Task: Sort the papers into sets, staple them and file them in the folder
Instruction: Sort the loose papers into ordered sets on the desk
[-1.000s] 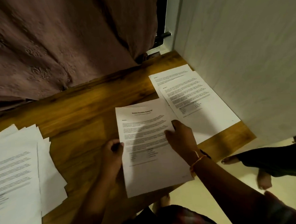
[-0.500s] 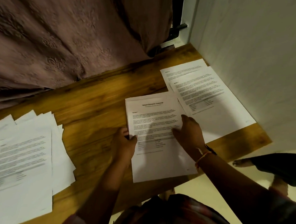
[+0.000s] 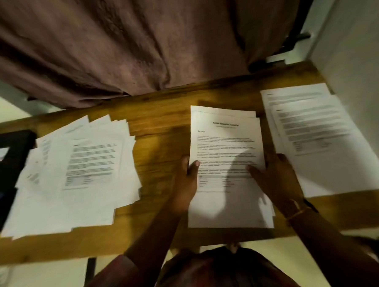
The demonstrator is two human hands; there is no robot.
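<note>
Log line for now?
sorting | left hand pinches middle set at left edge | right hand rests on its right edge | loose pile left | sorted stack right | folder far left

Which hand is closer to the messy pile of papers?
The left. The left hand holds the left edge of the middle papers, the side facing the messy pile. The right hand rests on their right edge, farther away.
</note>
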